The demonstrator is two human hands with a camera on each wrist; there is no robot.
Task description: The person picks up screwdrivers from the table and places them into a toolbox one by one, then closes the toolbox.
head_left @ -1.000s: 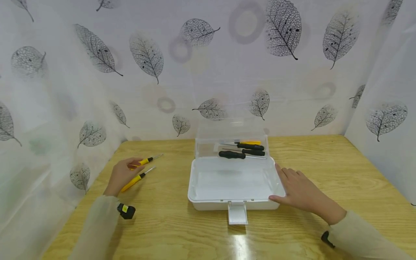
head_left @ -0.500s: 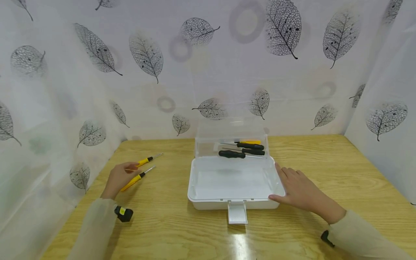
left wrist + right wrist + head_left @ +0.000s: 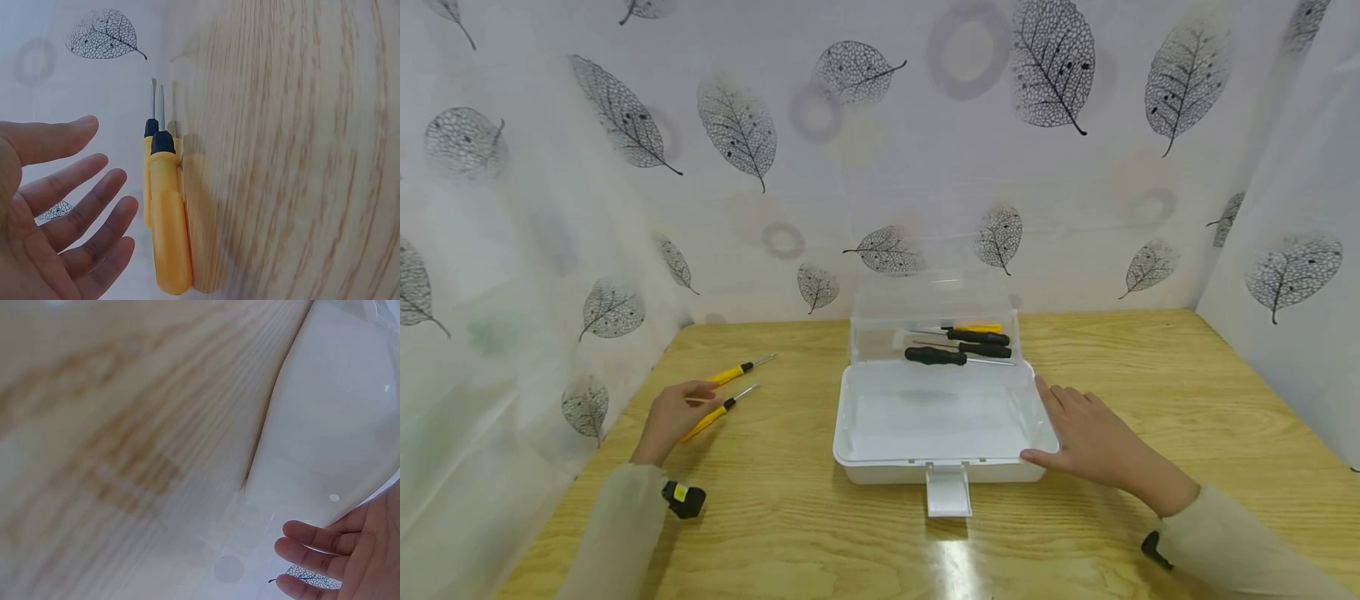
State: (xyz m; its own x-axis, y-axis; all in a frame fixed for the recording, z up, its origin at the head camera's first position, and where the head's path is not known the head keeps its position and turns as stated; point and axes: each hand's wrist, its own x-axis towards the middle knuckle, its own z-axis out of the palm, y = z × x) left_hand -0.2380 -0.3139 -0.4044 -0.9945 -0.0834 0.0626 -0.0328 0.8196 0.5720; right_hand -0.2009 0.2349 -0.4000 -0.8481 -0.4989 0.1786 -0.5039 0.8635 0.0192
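Note:
Two yellow-handled screwdrivers lie on the table at the left, a nearer one (image 3: 711,418) and a farther one (image 3: 733,372). Beside their handles is my left hand (image 3: 673,414), its fingers spread and holding nothing; the left wrist view shows it apart from the nearer handle (image 3: 170,231). A white toolbox (image 3: 880,475) stands in the middle, its translucent lid (image 3: 865,346) tipped back. My right hand (image 3: 1093,442) rests against the box's right side, thumb at the front corner of the rim. In the right wrist view its other fingers (image 3: 312,556) are loosely extended beside the box wall (image 3: 312,412).
In the lid lie several screwdrivers, among them a black-handled one (image 3: 935,357) in front and a yellow-handled one (image 3: 981,328) behind. The white latch (image 3: 948,496) hangs down at the box front. A leaf-patterned curtain (image 3: 910,167) borders the table's back and sides.
My left hand has drawn back slightly to the left, leaving more of the farther yellow screwdriver's handle in sight. The right hand and the box stay put.

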